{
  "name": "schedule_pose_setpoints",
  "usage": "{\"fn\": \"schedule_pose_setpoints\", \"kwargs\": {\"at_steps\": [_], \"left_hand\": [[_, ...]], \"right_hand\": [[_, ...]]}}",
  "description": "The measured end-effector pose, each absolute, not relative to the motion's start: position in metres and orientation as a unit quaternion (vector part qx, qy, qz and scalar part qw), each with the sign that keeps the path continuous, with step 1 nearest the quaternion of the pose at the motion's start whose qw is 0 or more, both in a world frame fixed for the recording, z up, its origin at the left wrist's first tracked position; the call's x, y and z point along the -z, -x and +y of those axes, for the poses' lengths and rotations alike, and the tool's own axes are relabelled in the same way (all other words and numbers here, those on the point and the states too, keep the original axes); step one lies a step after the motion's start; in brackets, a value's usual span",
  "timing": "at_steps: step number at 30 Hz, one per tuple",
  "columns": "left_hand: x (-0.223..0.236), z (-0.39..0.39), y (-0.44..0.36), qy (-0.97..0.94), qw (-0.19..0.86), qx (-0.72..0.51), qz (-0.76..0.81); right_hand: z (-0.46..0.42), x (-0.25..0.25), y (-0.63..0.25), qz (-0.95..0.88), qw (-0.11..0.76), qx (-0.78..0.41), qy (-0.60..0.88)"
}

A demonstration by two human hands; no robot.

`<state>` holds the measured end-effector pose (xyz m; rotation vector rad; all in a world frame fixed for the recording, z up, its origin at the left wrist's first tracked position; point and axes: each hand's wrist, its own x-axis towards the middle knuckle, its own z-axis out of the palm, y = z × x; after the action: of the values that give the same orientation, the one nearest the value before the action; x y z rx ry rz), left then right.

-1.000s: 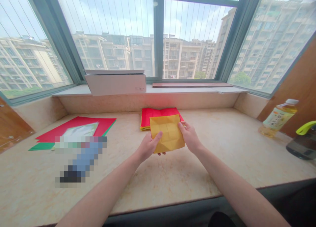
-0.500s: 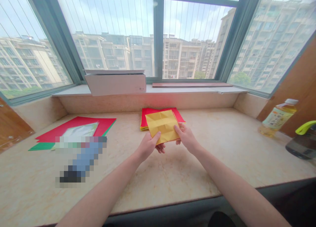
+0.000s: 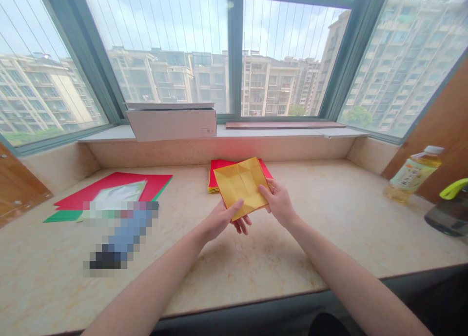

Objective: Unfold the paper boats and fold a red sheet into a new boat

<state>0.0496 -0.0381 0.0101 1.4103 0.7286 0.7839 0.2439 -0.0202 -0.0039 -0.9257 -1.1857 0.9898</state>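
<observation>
A square of creased yellow paper [image 3: 244,182] is held up above the counter, tilted, with fold lines crossing its face and a thin red edge along its side. My left hand [image 3: 221,219] pinches its lower left corner, thumb on top and fingers beneath. On the right edge, my right hand [image 3: 278,199] grips it the same way, thumb over the front. Behind the yellow paper lies a stack of red and yellow paper [image 3: 215,172], partly hidden by it.
On the left of the stone counter [image 3: 329,219] lie red sheets [image 3: 109,182], green paper [image 3: 62,216], a clear packet [image 3: 119,192] and a blurred-out item [image 3: 126,236]. A white box [image 3: 171,124] sits on the sill. At right stand a drink bottle [image 3: 413,175] and a dark jug [image 3: 448,216].
The yellow paper has turned anticlockwise and tilted between my hands, and its top has risen. My right thumb has shifted further onto its face. Both hands keep their hold.
</observation>
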Motion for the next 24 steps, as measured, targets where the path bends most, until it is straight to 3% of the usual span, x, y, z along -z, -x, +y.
{"fn": "schedule_pose_setpoints", "kwargs": {"at_steps": [5,11,18,24], "left_hand": [[-0.008,-0.037,-0.055,-0.599,0.611,-0.355,0.377],[-0.011,-0.036,-0.055,-0.585,0.588,-0.394,0.396],[-0.011,-0.039,-0.055,-0.591,0.602,-0.376,0.382],[-0.017,-0.029,-0.051,-0.464,0.612,-0.561,0.309]], "right_hand": [[-0.021,0.001,-0.245,-0.479,0.646,-0.483,0.346],[-0.028,0.002,-0.236,-0.484,0.564,-0.611,0.273],[-0.027,0.006,-0.237,-0.494,0.564,-0.595,0.291],[-0.027,0.002,-0.246,-0.544,0.536,-0.554,0.331]]}}
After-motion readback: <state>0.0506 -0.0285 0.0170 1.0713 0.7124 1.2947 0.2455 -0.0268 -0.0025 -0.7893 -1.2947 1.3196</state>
